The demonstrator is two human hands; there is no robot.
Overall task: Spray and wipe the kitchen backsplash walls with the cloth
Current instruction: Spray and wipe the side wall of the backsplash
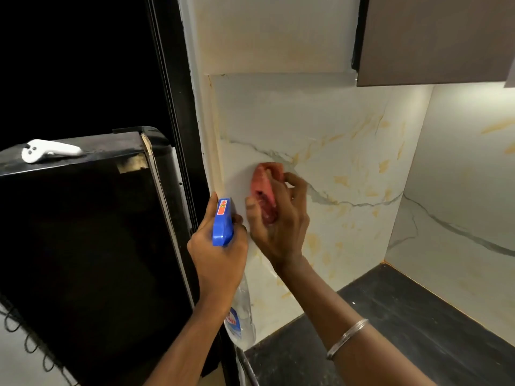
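Five fingers [295, 190] around cloth [264, 193]

Backsplash wall [348, 140]: white marble pattern, grey and yellow veins. Cloth [263, 190]: pinkish red. Spray bottle [223, 221]: blue head, clear body. Desk [418, 316]: black.

Two bare forearms enter from bottom of frame, no sleeves visible; left hand [220, 246] lower centre, no rings seen; right hand [281, 218] centre; thin silver bangle [348, 337] on right wrist, lower right
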